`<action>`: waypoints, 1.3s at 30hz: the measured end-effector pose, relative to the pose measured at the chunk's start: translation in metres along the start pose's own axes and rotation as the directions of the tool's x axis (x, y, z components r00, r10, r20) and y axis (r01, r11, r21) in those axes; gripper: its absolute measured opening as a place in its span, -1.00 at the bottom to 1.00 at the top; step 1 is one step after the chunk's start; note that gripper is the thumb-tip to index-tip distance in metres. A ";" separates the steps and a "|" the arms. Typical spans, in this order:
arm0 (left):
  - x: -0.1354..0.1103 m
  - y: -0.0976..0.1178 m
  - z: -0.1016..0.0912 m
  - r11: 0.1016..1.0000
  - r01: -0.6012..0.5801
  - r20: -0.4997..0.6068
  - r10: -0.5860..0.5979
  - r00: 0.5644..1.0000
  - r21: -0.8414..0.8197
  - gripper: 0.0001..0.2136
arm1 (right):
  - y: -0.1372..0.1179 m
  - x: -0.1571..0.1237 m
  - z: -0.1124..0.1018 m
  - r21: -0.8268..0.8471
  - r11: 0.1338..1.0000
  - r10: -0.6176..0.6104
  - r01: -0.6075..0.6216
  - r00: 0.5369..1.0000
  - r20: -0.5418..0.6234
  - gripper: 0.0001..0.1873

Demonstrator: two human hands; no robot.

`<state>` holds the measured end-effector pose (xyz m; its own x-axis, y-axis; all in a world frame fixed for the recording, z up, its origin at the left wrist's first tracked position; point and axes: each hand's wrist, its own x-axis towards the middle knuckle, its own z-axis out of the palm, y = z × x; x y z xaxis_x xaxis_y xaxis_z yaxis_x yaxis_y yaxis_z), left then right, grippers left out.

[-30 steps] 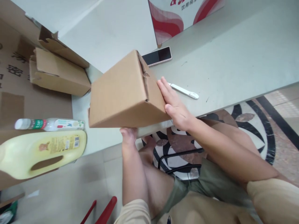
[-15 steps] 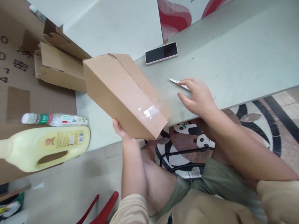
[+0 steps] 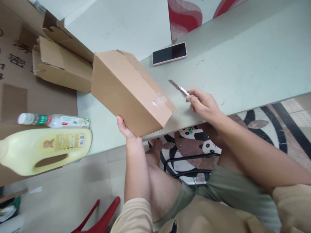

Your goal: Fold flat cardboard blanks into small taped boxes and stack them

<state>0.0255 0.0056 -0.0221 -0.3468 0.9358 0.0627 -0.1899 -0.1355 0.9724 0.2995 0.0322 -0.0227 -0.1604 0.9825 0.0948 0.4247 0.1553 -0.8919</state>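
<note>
A brown cardboard box is held tilted over the table by my left hand, whose thumb presses its near side; the other fingers are hidden beneath it. Shiny clear tape covers the seam toward the box's right end. To the right, my right hand is closed around the handle of a utility knife. The knife's blade is out and points up and left, a short way from the box and not touching it.
A phone lies on the pale table beyond the box. At left are a folded cardboard carton, a clear plastic bottle and a yellow jug. A red chair stands below on the floor.
My right hand has picked the knife up off the table and closed around it. The box in my left hand has turned slightly and shifted a little.
</note>
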 end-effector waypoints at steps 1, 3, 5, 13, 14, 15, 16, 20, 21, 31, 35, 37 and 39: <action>0.000 0.000 0.000 1.000 -0.002 0.001 0.002 1.000 -0.017 -0.32 | -0.002 -0.004 0.000 0.051 0.998 -0.050 0.049 0.999 0.018 -0.63; 0.000 0.000 0.002 0.998 -0.001 0.005 0.001 1.000 -0.063 -0.35 | -0.004 -0.010 0.000 0.096 0.984 -0.154 0.148 0.986 0.058 -0.63; 0.001 0.000 0.004 0.999 -0.012 -0.003 0.012 1.000 -0.049 -0.36 | -0.006 -0.014 0.000 0.109 0.974 -0.211 0.201 0.972 0.098 -0.62; -0.001 0.000 0.007 0.992 -0.103 -0.020 0.104 0.994 0.067 -0.29 | -0.009 -0.017 -0.003 0.132 0.970 -0.218 0.203 0.970 0.108 -0.59; -0.001 0.000 0.007 0.991 -0.109 -0.029 0.112 0.993 0.077 -0.27 | -0.008 -0.017 -0.003 0.111 0.971 -0.222 0.211 0.970 0.098 -0.60; -0.002 0.000 0.008 0.991 -0.109 -0.037 0.113 0.993 0.083 -0.26 | -0.007 -0.017 -0.003 0.086 0.973 -0.223 0.215 0.971 0.086 -0.60; -0.003 0.001 0.008 0.991 -0.106 -0.043 0.109 0.993 0.082 -0.25 | -0.006 -0.017 -0.004 0.060 0.974 -0.222 0.218 0.972 0.075 -0.60; -0.004 0.003 0.009 0.997 -0.082 -0.039 0.082 0.996 0.002 -0.28 | -0.005 -0.016 -0.006 -0.013 0.968 -0.250 0.252 0.964 0.092 -0.59; -0.003 0.003 0.009 0.997 -0.081 -0.041 0.080 0.996 -0.020 -0.30 | -0.006 -0.015 -0.008 -0.026 0.963 -0.263 0.267 0.959 0.108 -0.59; 0.004 0.002 0.000 0.983 -0.157 -0.088 0.149 0.985 -0.097 -0.48 | 0.002 -0.015 -0.029 -0.119 0.949 -0.257 0.290 0.938 0.233 -0.63; 0.007 0.006 0.001 0.965 -0.103 -0.061 0.091 0.994 -0.242 -0.53 | 0.004 -0.016 -0.030 -0.060 0.987 -0.146 0.147 0.989 0.025 -0.69; 0.004 0.005 0.008 0.951 -0.021 -0.012 0.018 1.000 -0.310 -0.52 | 0.001 -0.015 -0.023 0.033 0.997 -0.061 0.064 0.993 -0.099 -0.75; -0.002 0.001 0.017 0.944 0.056 0.022 -0.052 0.998 -0.325 -0.49 | -0.002 -0.015 -0.012 0.174 0.984 -0.014 0.037 0.991 -0.136 -0.79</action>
<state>0.0416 0.0090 -0.0170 -0.3164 0.9485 0.0174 -0.4972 -0.1815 0.8484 0.3118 0.0179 -0.0166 -0.0439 0.9851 0.1660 0.2572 0.1717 -0.9510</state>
